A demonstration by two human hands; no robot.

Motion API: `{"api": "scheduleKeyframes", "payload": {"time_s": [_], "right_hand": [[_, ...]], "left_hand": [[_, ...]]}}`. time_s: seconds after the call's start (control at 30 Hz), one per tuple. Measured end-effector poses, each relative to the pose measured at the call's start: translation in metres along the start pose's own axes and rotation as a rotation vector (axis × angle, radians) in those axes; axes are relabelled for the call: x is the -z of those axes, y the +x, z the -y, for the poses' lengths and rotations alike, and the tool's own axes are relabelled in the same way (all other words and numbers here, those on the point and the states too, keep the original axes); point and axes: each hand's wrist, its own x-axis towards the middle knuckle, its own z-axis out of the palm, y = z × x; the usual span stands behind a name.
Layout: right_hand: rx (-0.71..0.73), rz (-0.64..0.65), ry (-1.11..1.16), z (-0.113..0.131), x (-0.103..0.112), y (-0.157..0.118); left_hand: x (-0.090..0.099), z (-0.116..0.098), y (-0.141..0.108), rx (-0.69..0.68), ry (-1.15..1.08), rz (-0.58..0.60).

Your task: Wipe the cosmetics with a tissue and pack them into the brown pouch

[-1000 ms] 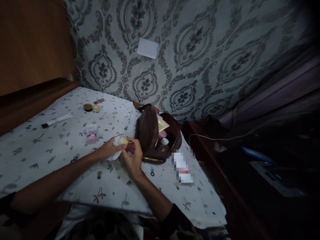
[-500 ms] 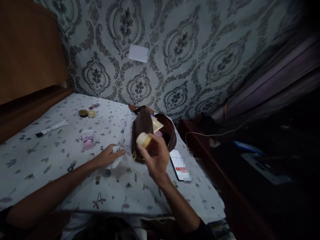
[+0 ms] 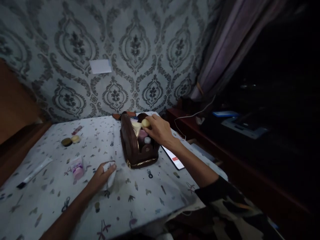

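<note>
Left hand (image 3: 100,177) clasps a white cloth (image 3: 111,179) over the table (image 3: 120,213); a pink tube (image 3: 78,169) lies just left. A phone (image 3: 172,157) lies below the right wrist. Well apart from the left, the right hand (image 3: 160,129) pinches a yellow jar (image 3: 145,123) over the open bag (image 3: 128,138). Beyond the left hand: two round pots (image 3: 66,142).

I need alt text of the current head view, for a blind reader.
The right hand holds a small yellowish container at the opening of a brown bag; the left hand holds a white tissue or cloth. A phone lies beside the bag.
</note>
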Motion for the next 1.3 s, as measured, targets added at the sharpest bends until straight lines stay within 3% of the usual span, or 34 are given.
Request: {"api": "scheduleKeyframes", "payload": {"time_s": [0.1,0.23,0.43,0.57,0.67,0.83,1.03,1.23,1.3], "right_hand": [[-0.028,-0.003,0.025,-0.006,0.002,0.009],[-0.053,0.025,0.029,-0.016,0.001,0.019],[0.072,0.162,-0.035,-0.016,0.001,0.040],[0.131,0.192,-0.046,-0.014,-0.005,0.053],[0.155,0.196,-0.022,-0.013,-0.011,0.059],[0.115,0.338,0.056,-0.011,-0.012,0.064],[0.115,0.320,0.093,-0.015,-0.019,0.067],[0.126,0.259,0.066,-0.015,-0.024,0.064],[0.127,0.274,0.054,-0.014,-0.021,0.063]], "left_hand": [[0.002,-0.002,0.002,0.002,0.077,0.032],[0.001,-0.004,0.005,-0.109,0.122,0.107],[0.002,0.004,0.013,-0.071,0.179,0.003],[0.004,0.008,0.018,-0.071,0.206,0.030],[0.003,0.007,0.016,-0.079,0.213,0.024],[-0.001,0.005,0.008,-0.103,0.219,0.016],[0.000,0.013,0.011,-0.100,0.222,0.021],[0.009,0.015,0.022,-0.118,0.215,0.155],[0.010,0.013,0.023,-0.117,0.206,0.152]]}}
